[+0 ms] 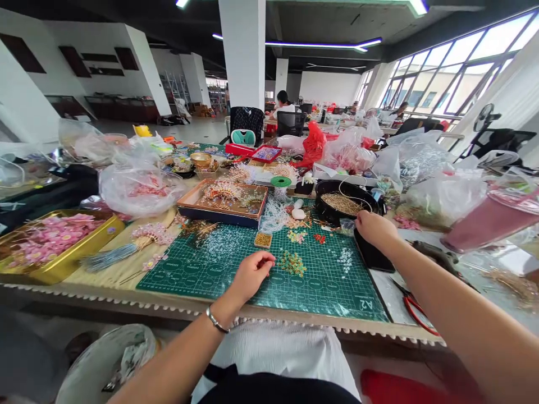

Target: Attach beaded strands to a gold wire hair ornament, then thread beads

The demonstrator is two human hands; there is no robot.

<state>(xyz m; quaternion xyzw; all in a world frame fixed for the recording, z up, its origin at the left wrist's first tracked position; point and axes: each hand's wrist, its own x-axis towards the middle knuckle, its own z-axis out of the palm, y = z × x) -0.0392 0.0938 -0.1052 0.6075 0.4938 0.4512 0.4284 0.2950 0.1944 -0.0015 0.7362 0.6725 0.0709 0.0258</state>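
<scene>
My left hand (252, 274) is over the green cutting mat (177, 275), its fingers curled together near a pile of green and amber beads (292, 263). Whatever may be between those fingertips is too small to make out. Reaching to the right, my right hand (375, 228) is closed at the near right rim of a black round tray (324, 209) that holds thin gold-coloured pins (342, 203). Its fingertips are partly hidden. A small square box of gold beads (263, 240), red beads (320, 238) and clear beads (345, 258) lie on the mat.
A wooden tray (185, 203) with beaded ornaments stands behind the mat. At left is a gold tray (63, 272) of pink flowers. Red-handled pliers (416, 314), a dark phone-like slab (373, 249) and a pink drink cup (484, 221) are at right. A bin (84, 376) stands below the table edge.
</scene>
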